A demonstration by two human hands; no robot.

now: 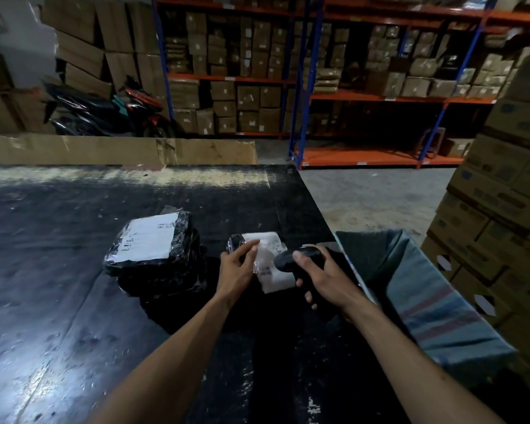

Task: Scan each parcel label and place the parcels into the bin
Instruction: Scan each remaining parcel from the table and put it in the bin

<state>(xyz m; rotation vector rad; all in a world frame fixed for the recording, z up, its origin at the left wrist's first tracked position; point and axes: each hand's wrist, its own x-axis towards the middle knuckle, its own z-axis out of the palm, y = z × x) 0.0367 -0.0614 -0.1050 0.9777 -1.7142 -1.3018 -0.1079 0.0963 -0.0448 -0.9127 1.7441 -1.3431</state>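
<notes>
A small black-wrapped parcel with a white label (270, 264) is held over the black table (58, 270), my left hand (237, 264) gripping its left side. My right hand (318, 276) grips a black handheld scanner (297, 257), its head close to the label's right edge. To the left, a stack of black plastic-wrapped parcels (153, 258) rests on the table, the top one bearing a large white label. The bin, a grey-blue woven sack (426, 295) with red stripes, hangs open past the table's right edge.
Stacked cardboard boxes (496, 215) rise at the right beside the sack. Beyond the table stand a cardboard sheet (120, 149), a parked motorbike (104, 111) and blue-orange racks (364, 96) full of boxes. Bare concrete floor lies between table and racks.
</notes>
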